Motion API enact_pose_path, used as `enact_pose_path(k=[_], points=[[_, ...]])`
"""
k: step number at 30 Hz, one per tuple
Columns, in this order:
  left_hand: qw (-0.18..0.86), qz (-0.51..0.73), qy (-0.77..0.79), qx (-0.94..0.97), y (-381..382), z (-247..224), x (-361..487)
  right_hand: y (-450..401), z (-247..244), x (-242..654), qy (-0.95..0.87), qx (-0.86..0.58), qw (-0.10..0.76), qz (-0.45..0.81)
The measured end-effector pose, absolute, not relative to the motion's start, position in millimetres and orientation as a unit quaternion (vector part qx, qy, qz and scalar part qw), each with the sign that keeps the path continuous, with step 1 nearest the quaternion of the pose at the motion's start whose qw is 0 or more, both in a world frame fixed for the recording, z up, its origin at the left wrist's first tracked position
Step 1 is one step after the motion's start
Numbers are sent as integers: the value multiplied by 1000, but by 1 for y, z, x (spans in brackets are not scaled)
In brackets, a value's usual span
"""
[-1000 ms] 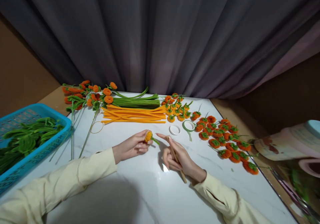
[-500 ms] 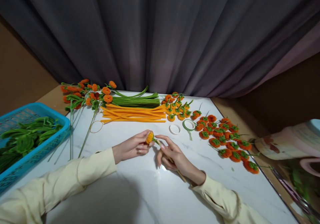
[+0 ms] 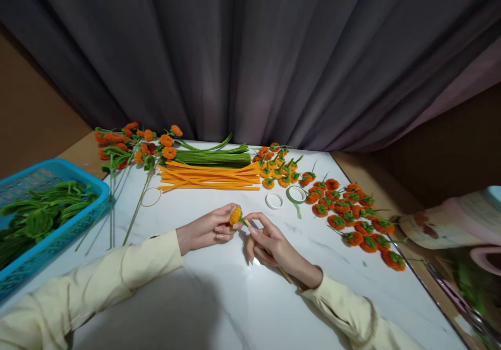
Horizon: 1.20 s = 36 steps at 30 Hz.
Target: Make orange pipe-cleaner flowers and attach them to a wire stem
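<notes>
Between the fingertips of my left hand point(image 3: 213, 227) is a small yellow-orange chenille pumpkin point(image 3: 235, 215), its green stem pointing right. My right hand point(image 3: 270, 243) is closed around a thin wooden stick point(image 3: 287, 275), whose lower end sticks out below the palm. The stick's upper tip meets the green stem, with my right index finger beside it; whether the finger presses on the stem is hard to tell. Just behind the hands lie a white tape ring point(image 3: 266, 201) and a roll of green tape point(image 3: 288, 195) with a loose end.
Behind lie yellow chenille stems point(image 3: 211, 177) and green chenille stems point(image 3: 213, 157). Yellow pumpkins point(image 3: 278, 171) and orange pumpkins point(image 3: 348, 214) spread rightward. Stemmed orange pieces point(image 3: 166, 141) lie back left, near a blue basket point(image 3: 102, 196) of green leaves. Scissors point(image 3: 454, 298) and a bottle point(image 3: 442, 225) are right.
Almost nothing differs. The pumpkin and both hands keep nearly the same place and grip, with only a very slight shift in view.
</notes>
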<state>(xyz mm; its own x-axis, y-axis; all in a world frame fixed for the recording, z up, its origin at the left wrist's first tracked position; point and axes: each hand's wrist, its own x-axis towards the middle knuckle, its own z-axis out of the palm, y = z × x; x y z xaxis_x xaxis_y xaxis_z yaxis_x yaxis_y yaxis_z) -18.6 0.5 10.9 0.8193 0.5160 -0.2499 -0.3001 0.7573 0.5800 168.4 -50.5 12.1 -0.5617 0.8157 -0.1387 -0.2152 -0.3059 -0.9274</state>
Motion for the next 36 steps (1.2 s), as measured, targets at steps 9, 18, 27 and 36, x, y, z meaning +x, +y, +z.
enact_pose_path(k=[9,18,27,36], points=[[916,221,204,266,0,10,-19,-51,14,168,-483,-335,340,734],[912,223,205,276,1,7,-18,-51,13,166,-480,-340,345,732],[910,195,213,298,3,11,-18,-51,15,165,-480,-351,332,733],[907,172,232,308,1,14,-18,-49,16,165,-483,-358,312,735]])
